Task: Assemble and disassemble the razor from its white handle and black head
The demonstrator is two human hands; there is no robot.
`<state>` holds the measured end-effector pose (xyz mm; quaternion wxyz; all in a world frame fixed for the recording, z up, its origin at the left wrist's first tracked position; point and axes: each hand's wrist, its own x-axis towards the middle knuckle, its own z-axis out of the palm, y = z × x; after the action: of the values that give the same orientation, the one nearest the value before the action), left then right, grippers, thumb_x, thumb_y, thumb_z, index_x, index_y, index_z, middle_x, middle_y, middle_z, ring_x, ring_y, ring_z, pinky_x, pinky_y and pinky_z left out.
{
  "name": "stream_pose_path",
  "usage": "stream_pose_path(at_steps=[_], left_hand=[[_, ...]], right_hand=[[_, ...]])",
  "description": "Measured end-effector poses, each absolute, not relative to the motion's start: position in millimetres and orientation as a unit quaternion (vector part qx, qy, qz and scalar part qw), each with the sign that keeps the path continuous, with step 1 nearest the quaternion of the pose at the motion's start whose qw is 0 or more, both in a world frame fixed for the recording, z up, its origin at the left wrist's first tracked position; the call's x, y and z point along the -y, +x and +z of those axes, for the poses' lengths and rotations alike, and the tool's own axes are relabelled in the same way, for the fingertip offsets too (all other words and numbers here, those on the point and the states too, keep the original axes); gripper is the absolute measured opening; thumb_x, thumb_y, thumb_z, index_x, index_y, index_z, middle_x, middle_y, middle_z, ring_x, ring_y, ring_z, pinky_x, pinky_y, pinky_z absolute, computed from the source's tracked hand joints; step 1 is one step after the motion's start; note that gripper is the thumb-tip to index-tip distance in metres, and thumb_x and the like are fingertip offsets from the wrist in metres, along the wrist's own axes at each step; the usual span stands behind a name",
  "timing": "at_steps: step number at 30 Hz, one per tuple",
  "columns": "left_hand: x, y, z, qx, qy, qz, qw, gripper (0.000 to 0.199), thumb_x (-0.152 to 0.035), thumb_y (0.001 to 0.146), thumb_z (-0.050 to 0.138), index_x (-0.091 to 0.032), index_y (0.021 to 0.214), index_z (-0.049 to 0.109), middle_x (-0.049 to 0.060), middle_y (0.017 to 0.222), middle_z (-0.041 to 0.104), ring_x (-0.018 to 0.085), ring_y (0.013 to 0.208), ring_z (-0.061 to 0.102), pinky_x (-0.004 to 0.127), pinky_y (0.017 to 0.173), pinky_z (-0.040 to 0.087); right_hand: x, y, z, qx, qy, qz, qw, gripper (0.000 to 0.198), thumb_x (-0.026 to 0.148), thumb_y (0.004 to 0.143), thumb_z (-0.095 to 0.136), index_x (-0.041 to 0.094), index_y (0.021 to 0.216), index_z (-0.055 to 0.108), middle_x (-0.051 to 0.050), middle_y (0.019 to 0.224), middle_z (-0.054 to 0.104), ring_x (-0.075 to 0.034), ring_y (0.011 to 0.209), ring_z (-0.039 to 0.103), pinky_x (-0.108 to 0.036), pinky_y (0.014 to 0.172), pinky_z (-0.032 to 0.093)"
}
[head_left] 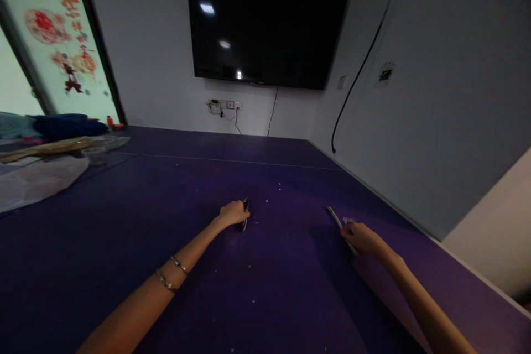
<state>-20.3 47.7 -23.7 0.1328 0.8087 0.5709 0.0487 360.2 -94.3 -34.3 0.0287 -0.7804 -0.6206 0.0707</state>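
My left hand [233, 213] is closed around a small dark object [244, 223] with a pale edge, low over the purple surface [199, 265]. Its ends stick out above and below my fingers, and its kind is unclear. Over to the right, my right hand [362, 237] grips a thin, pale, stick-like object [335, 217] that slants from upper left to lower right. Beside that hand lies a small clear piece [347, 220], perhaps plastic. Tiny white scraps [279, 186] dot the surface between and in front of my hands.
Sheets of thin wrapping [45, 180] and a dark blue cloth [68, 126] lie at the far left. A small orange item [110, 121] stands behind them. Grey walls border the surface; a black cable [350, 91] hangs at the right, and a television [265, 27] hangs ahead.
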Motion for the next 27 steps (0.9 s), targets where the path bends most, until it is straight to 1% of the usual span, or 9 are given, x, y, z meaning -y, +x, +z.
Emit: stream_pose_path(at_steps=[4, 7, 11, 16, 21, 27], left_hand=[[-44.4, -19.0, -22.1, -0.567, 0.812, 0.052, 0.131, 0.032, -0.045, 0.073, 0.049, -0.018, 0.078, 0.066, 0.009, 0.087, 0.068, 0.022, 0.081, 0.063, 0.026, 0.063, 0.043], [-43.1, -18.9, -21.8, -0.562, 0.815, 0.054, 0.13, 0.033, -0.047, 0.073, 0.049, -0.018, 0.076, 0.066, 0.009, 0.088, 0.068, 0.022, 0.081, 0.063, 0.027, 0.063, 0.043], [-42.4, -18.6, -22.6, -0.561, 0.816, 0.057, 0.127, 0.032, -0.045, 0.075, 0.047, -0.018, 0.074, 0.065, 0.009, 0.086, 0.068, 0.023, 0.08, 0.063, 0.028, 0.062, 0.043], [-41.5, -17.0, -23.9, -0.563, 0.815, 0.059, 0.127, 0.033, -0.047, 0.076, 0.047, -0.019, 0.076, 0.065, 0.008, 0.085, 0.067, 0.023, 0.081, 0.063, 0.028, 0.064, 0.043], [-42.0, -15.2, -26.1, -0.567, 0.812, 0.058, 0.126, 0.032, -0.047, 0.076, 0.048, -0.019, 0.078, 0.065, 0.009, 0.087, 0.067, 0.022, 0.083, 0.063, 0.028, 0.066, 0.044], [-41.4, -13.6, -26.4, -0.57, 0.81, 0.058, 0.121, 0.032, -0.047, 0.076, 0.05, -0.019, 0.077, 0.065, 0.01, 0.087, 0.068, 0.024, 0.086, 0.063, 0.03, 0.069, 0.045]], right_hand=[[90.5, 323.0, -19.7, 0.62, -0.784, 0.026, 0.019, 0.036, 0.038, 0.085, 0.039, 0.015, 0.074, 0.065, -0.013, 0.079, 0.068, -0.023, 0.077, 0.065, -0.025, 0.058, 0.038], [82.9, 279.4, -12.0, 0.621, -0.783, -0.013, 0.032, 0.042, 0.038, 0.086, 0.035, 0.014, 0.078, 0.068, -0.015, 0.082, 0.069, -0.025, 0.077, 0.066, -0.027, 0.06, 0.042], [69.0, 215.7, -12.9, 0.648, -0.76, -0.016, 0.049, 0.038, 0.035, 0.085, 0.037, 0.015, 0.082, 0.069, -0.014, 0.086, 0.069, -0.024, 0.08, 0.066, -0.028, 0.066, 0.045], [54.6, 158.0, -22.1, 0.692, -0.717, -0.016, 0.077, 0.037, 0.034, 0.083, 0.038, 0.013, 0.084, 0.069, -0.015, 0.086, 0.069, -0.026, 0.079, 0.066, -0.031, 0.067, 0.047], [48.0, 132.9, -25.5, 0.703, -0.706, -0.012, 0.086, 0.037, 0.033, 0.083, 0.038, 0.012, 0.086, 0.068, -0.016, 0.087, 0.068, -0.027, 0.081, 0.065, -0.033, 0.067, 0.047], [45.0, 125.5, -24.3, 0.7, -0.71, 0.0, 0.081, 0.037, 0.034, 0.083, 0.039, 0.012, 0.088, 0.068, -0.017, 0.088, 0.068, -0.027, 0.083, 0.065, -0.034, 0.07, 0.047]])
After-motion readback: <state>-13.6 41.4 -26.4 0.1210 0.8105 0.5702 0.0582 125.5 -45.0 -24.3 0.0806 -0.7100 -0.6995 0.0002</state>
